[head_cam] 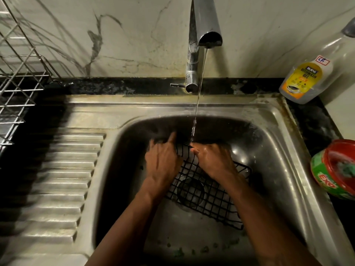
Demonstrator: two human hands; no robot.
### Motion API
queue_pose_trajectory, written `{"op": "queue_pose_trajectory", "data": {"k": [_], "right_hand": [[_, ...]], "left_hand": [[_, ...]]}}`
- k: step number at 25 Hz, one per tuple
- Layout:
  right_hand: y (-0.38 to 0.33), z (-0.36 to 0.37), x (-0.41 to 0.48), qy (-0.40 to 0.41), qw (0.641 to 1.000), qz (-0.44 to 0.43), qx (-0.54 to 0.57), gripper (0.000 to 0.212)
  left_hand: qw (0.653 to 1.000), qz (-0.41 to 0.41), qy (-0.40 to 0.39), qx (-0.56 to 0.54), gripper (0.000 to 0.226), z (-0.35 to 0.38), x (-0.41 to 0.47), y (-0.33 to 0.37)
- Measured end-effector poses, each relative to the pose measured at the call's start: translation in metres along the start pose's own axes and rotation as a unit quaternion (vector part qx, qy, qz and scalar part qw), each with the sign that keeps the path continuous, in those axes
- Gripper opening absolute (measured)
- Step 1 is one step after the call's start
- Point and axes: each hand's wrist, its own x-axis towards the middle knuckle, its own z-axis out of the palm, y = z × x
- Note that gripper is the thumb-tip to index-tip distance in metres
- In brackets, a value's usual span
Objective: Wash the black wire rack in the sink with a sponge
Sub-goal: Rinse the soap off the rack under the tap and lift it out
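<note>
The black wire rack (211, 196) lies tilted in the steel sink (272, 150), over the drain. My left hand (163, 160) holds the rack's far left edge, index finger stretched out; it is motion-blurred. My right hand (213, 160) grips the rack's far edge, wet, right under the water stream (197, 104) running from the tap (203, 22). No sponge shows in either hand; a green scrubber (345, 167) sits in the red soap tub at the right.
A dishwash gel bottle (305, 81) stands at the back right corner. The red and green soap tub (330, 173) rests on the sink's right rim. A ribbed drainboard (63, 179) lies left, with a steel dish rack (17, 89) beyond it.
</note>
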Motion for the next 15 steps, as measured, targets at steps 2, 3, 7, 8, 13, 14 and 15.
{"op": "queue_pose_trajectory", "data": {"k": [2, 3, 7, 8, 13, 14, 15], "right_hand": [[0.001, 0.001, 0.001, 0.011, 0.999, 0.007, 0.039, 0.017], [0.003, 0.002, 0.002, 0.010, 0.997, 0.018, 0.075, 0.014], [0.017, -0.003, 0.007, -0.045, 0.986, 0.051, 0.151, 0.016], [0.019, -0.006, 0.004, -0.063, 0.985, 0.058, 0.150, 0.019], [0.031, -0.011, -0.013, -0.061, 0.995, 0.066, -0.045, 0.027], [0.032, -0.010, -0.013, -0.047, 0.994, 0.075, -0.061, 0.025], [0.033, -0.006, -0.013, -0.039, 0.994, 0.072, -0.071, 0.021]], "left_hand": [[0.988, 0.142, 0.001, 0.055, 0.058, 0.006, 0.002, 0.006], [0.977, 0.208, -0.013, 0.051, 0.054, 0.007, 0.006, 0.008], [0.948, 0.308, -0.076, -0.002, 0.038, 0.007, 0.027, 0.010], [0.942, 0.321, -0.101, -0.006, 0.039, 0.007, 0.028, 0.011], [0.960, 0.251, -0.110, -0.052, 0.039, 0.004, 0.036, -0.017], [0.963, 0.246, -0.102, -0.034, 0.045, 0.001, 0.032, -0.011], [0.962, 0.259, -0.088, -0.019, 0.050, 0.000, 0.026, 0.002]]}}
